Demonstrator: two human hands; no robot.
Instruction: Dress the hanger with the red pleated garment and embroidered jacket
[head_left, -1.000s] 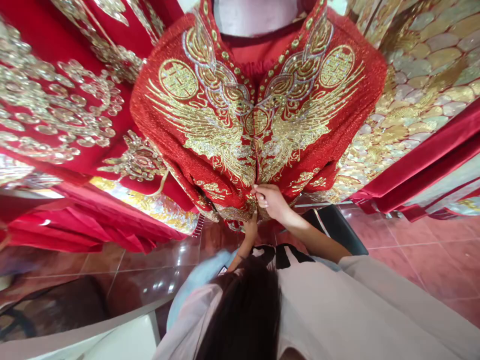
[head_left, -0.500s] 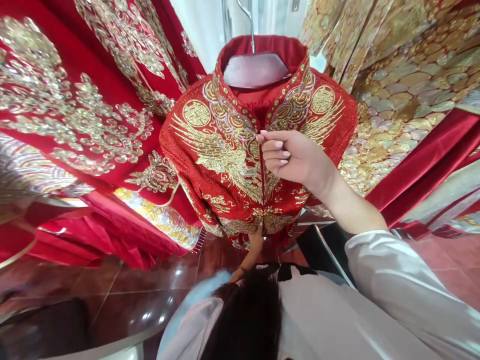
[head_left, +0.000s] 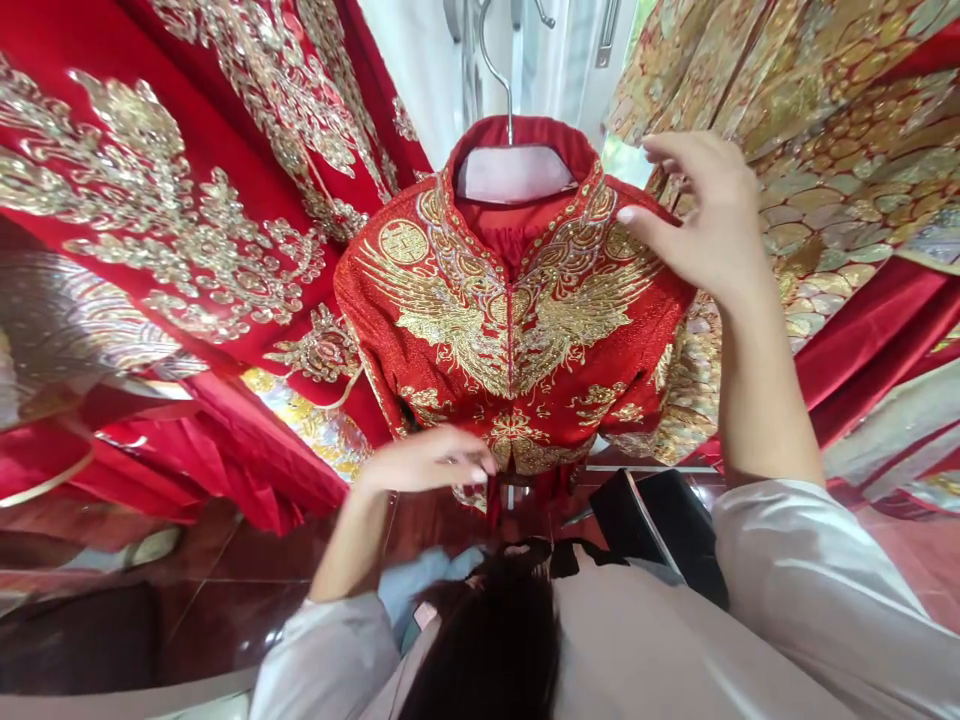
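Observation:
A red jacket [head_left: 495,380] with gold embroidery, a stand-up collar and a closed front hangs upright before me. Inside its collar shows the pale body of a hanger [head_left: 514,175] with a metal hook. My right hand [head_left: 709,215] is raised beside the jacket's shoulder on the right, thumb and fingers spread, holding nothing; whether the thumb touches the cloth I cannot tell. Low on the left, near the jacket's hem, my left hand [head_left: 427,460] is slightly blurred, its fingers stretched loosely to the right with nothing visible in them.
On the left hangs red cloth with gold beaded embroidery [head_left: 247,260]. A gold scale-patterned garment [head_left: 832,150] hangs on the right, above folded red cloth [head_left: 877,340]. A black object [head_left: 675,520] stands on the tiled floor [head_left: 232,550]. Dark hair [head_left: 487,640] hangs below.
My right hand has let go of the jacket's front at the collar and moved up and right to the shoulder. My left hand has moved left from the hem. The jacket's front now lies closed.

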